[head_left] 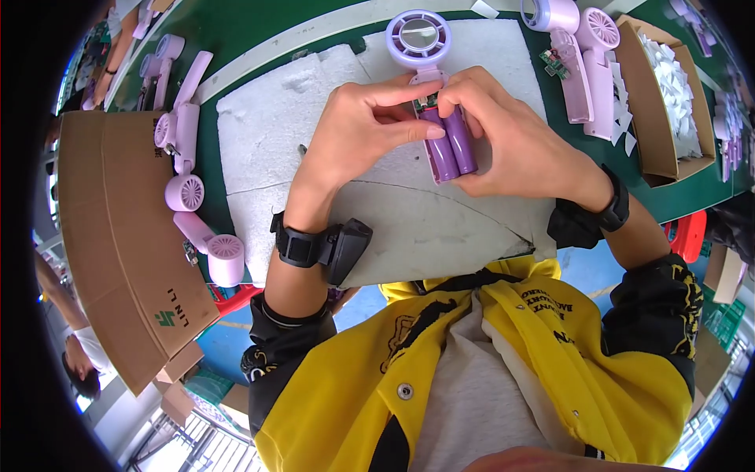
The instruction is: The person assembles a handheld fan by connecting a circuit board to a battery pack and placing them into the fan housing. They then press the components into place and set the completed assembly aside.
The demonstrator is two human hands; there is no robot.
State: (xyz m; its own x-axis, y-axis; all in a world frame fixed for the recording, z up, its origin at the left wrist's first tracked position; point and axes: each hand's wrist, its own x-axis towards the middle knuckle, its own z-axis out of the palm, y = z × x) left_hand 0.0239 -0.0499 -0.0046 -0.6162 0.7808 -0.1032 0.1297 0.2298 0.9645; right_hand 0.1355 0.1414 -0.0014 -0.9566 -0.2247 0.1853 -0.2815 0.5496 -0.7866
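A lilac handheld fan (pixel 419 14) lies over the foam sheet with its round head away from me. Its handle is open, showing two purple cylindrical batteries (pixel 445 157) side by side and part of a green circuit board (pixel 427 102). My left hand (pixel 346 130) is closed around the handle's upper left side, its thumb tip on the left battery near the board. From the right, my right hand (pixel 523 138) grips the handle, with bent fingers at the board end and the thumb low beside the batteries. The fingers partly hide the board and any wires there.
White foam sheets (pixel 267 118) cover the green table (pixel 307 23). More lilac fans (pixel 185 193) line the left, beside a large cardboard box (pixel 126 228). At right are opened fan parts (pixel 578 86) and a carton (pixel 659 138) of small white pieces. Other people appear at far left.
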